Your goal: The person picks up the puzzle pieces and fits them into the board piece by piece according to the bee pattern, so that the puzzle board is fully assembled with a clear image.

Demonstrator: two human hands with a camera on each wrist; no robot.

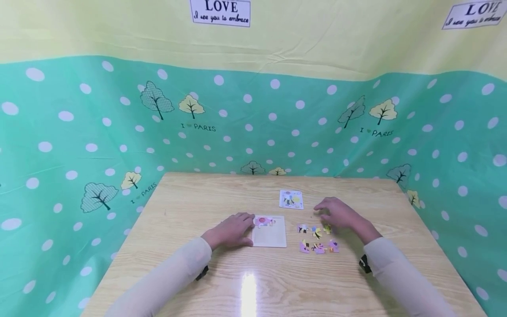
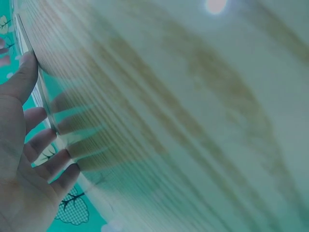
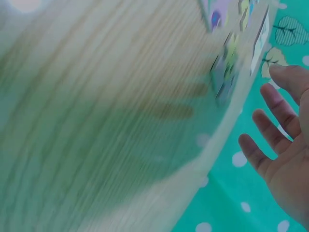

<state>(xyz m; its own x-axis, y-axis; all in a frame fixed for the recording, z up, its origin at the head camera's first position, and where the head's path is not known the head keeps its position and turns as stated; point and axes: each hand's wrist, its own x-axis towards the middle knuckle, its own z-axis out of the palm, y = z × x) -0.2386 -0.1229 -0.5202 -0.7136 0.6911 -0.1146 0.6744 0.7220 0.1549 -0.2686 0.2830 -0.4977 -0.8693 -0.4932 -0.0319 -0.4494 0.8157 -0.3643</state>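
Observation:
A white puzzle tray (image 1: 273, 237) lies flat on the table, with joined pink pieces (image 1: 262, 221) along its top edge. My left hand (image 1: 233, 230) rests beside it, thumb and fingertips touching its left edge; the left wrist view shows that hand (image 2: 29, 145) with its fingers extended. To the right of the tray lie several loose puzzle pieces (image 1: 318, 247) in two rows. Just above and right of them, my right hand (image 1: 336, 212) hovers with nothing in it. Its fingers are spread and apart from the pieces in the right wrist view, where the hand (image 3: 289, 140) is partly cropped.
A picture card (image 1: 291, 199) with a printed bee lies behind the tray. The wooden table (image 1: 190, 193) reaches back to a green dotted curtain (image 1: 237, 119), which also hangs along both sides. Light glares off the table's front (image 1: 248, 290).

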